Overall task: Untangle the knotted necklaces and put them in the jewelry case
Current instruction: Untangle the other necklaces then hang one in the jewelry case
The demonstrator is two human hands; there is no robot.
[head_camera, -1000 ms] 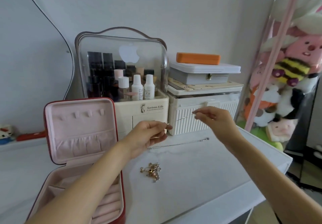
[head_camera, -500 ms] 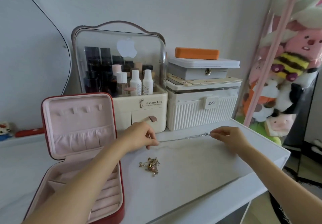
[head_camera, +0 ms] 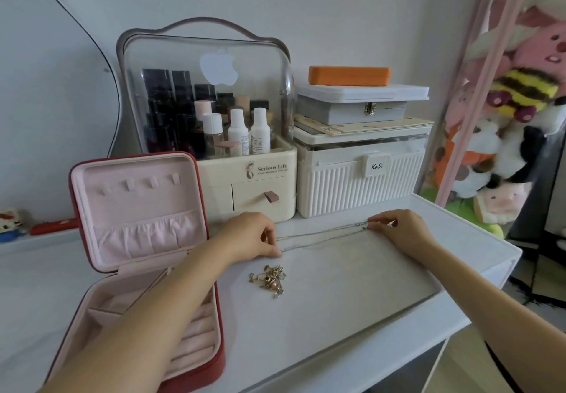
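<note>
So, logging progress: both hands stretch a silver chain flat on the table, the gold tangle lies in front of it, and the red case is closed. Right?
Not quite: the head view shows the case open. Both hands, left and right, do hold the chain stretched, with the tangle in front.

Plain white wall (head_camera: 337,10) behind, soft even daylight, no hard shadows. White desk (head_camera: 477,248) w/ raised rim, beige mat (head_camera: 352,276) on top. Curved-edge mirror (head_camera: 46,101) leaning at left. Back of desk: clear-lid cosmetics organizer (head_camera: 208,111) w/ bottles, next to it ribbed cream storage box (head_camera: 361,184), grey latch box (head_camera: 361,108) + orange case (head_camera: 349,75) stacked on it. Right side: plush toys (head_camera: 514,123) in clear bag, pink pole (head_camera: 477,86). Wood floor (head_camera: 453,371) bottom right.
</note>
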